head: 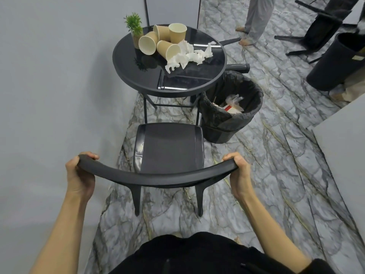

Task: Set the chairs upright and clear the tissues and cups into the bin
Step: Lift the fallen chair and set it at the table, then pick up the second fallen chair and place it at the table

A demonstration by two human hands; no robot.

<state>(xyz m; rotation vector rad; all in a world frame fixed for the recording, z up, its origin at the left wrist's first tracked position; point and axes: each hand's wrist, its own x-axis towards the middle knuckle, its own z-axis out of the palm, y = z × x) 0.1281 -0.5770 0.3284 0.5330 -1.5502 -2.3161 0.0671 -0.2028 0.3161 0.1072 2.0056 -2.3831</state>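
Note:
A black chair (169,147) stands upright right in front of me, its seat facing the round black table (138,76). My left hand (80,173) grips the left end of its curved backrest and my right hand (240,173) grips the right end. On the table lie several tan paper cups (167,39), most tipped over and one upright, beside crumpled white tissues (189,55). A bin with a black liner (231,115) stands on the floor right of the table, with some rubbish inside. Behind the table the legs of a second chair (237,66) stick out sideways.
A small potted plant (135,29) stands at the table's back left. A grey wall runs along the left. At the far right are a large black bin (333,62), another tipped chair (316,28) and a person's legs (254,20). A white surface (343,159) juts in at the right.

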